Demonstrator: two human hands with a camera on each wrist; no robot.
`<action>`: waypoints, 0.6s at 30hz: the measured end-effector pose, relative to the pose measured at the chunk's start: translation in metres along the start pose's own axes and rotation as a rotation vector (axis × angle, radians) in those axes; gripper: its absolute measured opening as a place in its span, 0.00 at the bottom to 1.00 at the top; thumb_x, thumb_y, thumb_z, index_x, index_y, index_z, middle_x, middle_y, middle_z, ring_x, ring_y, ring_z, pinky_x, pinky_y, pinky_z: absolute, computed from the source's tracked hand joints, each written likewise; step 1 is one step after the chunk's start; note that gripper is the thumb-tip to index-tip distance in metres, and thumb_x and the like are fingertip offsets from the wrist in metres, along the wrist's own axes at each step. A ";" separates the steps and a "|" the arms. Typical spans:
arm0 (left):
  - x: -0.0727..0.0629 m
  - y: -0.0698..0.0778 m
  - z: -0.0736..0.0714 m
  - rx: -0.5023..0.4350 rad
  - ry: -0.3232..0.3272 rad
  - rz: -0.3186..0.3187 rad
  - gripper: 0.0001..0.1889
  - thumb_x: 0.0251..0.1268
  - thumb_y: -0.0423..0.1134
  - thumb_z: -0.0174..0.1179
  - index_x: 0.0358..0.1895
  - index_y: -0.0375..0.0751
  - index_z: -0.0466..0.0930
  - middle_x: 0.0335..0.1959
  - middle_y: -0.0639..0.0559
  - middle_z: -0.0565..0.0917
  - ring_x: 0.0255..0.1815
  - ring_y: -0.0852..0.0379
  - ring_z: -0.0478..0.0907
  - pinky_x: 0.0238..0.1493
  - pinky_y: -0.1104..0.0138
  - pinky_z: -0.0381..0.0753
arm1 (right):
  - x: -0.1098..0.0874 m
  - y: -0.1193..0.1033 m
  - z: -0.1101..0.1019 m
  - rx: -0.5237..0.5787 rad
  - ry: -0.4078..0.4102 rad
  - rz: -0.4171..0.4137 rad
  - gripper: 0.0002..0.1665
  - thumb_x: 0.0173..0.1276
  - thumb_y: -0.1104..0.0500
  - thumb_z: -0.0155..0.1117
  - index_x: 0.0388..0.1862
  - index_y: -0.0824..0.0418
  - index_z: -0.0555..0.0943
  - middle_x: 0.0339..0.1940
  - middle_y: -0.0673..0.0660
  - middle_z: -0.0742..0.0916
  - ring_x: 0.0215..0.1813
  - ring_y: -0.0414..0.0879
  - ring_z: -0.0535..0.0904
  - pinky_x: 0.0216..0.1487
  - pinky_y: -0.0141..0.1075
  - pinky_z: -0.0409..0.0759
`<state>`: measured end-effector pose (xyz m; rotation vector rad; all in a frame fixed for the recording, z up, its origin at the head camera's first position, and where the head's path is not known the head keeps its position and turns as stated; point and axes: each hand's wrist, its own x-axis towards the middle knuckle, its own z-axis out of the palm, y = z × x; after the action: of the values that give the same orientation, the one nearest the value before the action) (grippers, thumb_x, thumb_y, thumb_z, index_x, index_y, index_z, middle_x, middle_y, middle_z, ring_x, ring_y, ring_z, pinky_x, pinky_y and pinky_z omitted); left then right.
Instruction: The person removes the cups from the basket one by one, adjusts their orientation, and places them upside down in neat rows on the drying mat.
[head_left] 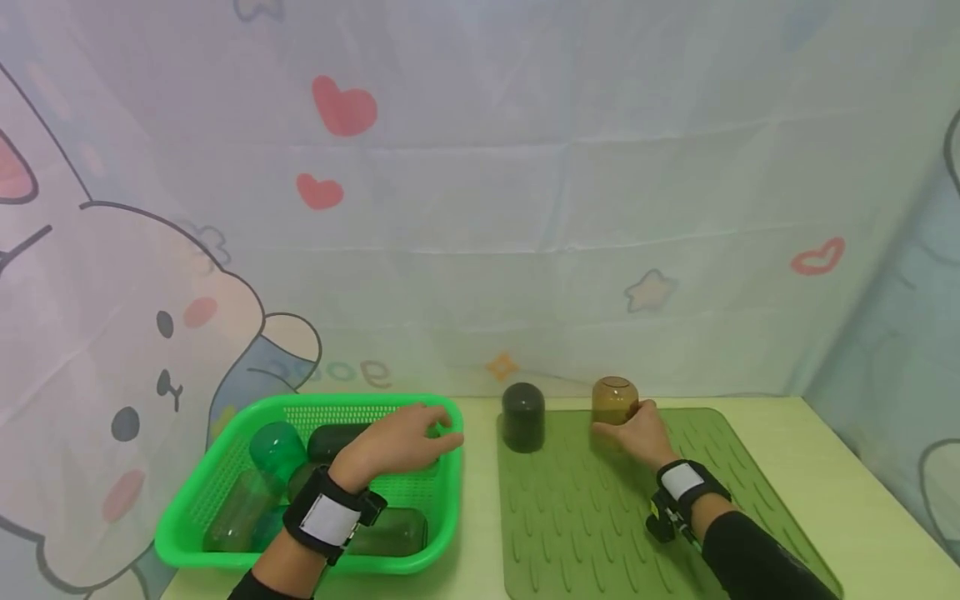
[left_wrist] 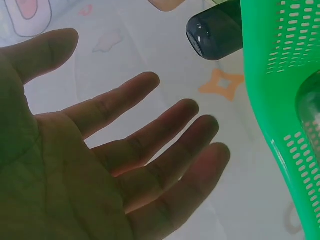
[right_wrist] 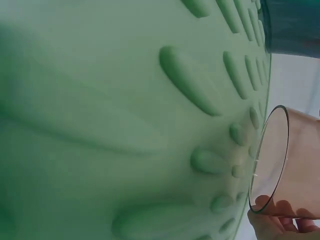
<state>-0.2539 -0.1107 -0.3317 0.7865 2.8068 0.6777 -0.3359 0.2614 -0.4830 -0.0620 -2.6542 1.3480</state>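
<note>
In the head view my right hand grips an amber drinking glass, turned mouth down, at the far side of the green ridged mat. The right wrist view shows the open rim of the amber glass facing the mat, with fingertips curled along its side. My left hand is over the right half of a green basket, holding nothing. Its fingers are spread and relaxed in the left wrist view.
A dark glass stands mouth down on the mat's far left corner. In the basket lie several glasses, among them a teal one, a dark one and an olive one. A printed cloth hangs behind the table.
</note>
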 end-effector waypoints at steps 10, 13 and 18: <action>-0.001 0.001 -0.002 0.004 -0.067 -0.010 0.15 0.70 0.53 0.52 0.46 0.45 0.77 0.45 0.48 0.80 0.46 0.49 0.78 0.44 0.56 0.76 | 0.007 0.006 0.006 0.003 0.005 0.014 0.51 0.55 0.51 0.74 0.59 0.80 0.52 0.50 0.75 0.67 0.50 0.68 0.71 0.46 0.54 0.75; -0.002 0.001 -0.003 0.004 -0.068 -0.020 0.15 0.70 0.52 0.52 0.46 0.45 0.77 0.45 0.49 0.80 0.44 0.51 0.77 0.44 0.56 0.75 | 0.008 0.008 0.008 0.001 -0.001 0.010 0.52 0.55 0.51 0.74 0.58 0.80 0.52 0.50 0.76 0.67 0.51 0.68 0.71 0.47 0.55 0.74; -0.003 0.001 -0.004 0.002 -0.073 -0.012 0.15 0.70 0.52 0.53 0.46 0.44 0.77 0.41 0.51 0.79 0.36 0.55 0.75 0.38 0.59 0.74 | 0.010 0.012 0.011 -0.021 0.006 0.009 0.52 0.54 0.50 0.75 0.58 0.79 0.53 0.50 0.75 0.67 0.50 0.68 0.70 0.47 0.55 0.73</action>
<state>-0.2517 -0.1131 -0.3280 0.7784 2.7446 0.6319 -0.3483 0.2612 -0.4975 -0.0811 -2.6669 1.3206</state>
